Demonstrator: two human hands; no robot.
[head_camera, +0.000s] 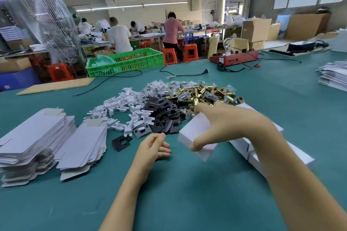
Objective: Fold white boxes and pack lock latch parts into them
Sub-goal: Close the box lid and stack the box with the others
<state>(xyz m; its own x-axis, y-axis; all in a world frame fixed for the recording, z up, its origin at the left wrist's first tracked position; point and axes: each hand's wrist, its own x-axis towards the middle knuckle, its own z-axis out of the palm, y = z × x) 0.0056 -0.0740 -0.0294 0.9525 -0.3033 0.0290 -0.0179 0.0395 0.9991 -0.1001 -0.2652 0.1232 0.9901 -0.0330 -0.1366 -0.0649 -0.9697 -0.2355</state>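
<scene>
My right hand (223, 124) grips a folded white box (195, 131) from above, thumb on its near end and fingers over its far end, just above the green table. My left hand (154, 146) rests on the table left of the box, fingers loosely curled and holding nothing. Beyond the hands lie heaps of parts: black plates (161, 114), white plastic pieces (120, 110), brass latches (206, 93) and small clear bags (169, 86). One black plate (121, 142) lies alone by my left hand. Flat unfolded boxes (37, 140) are stacked at the left.
Folded white boxes (249, 148) lie under my right forearm at the right. A green crate (124, 62), a black cable (116, 77), a red tester with a bulb (234, 56) and a paper stack (334, 77) stand farther back. Several people work at distant benches.
</scene>
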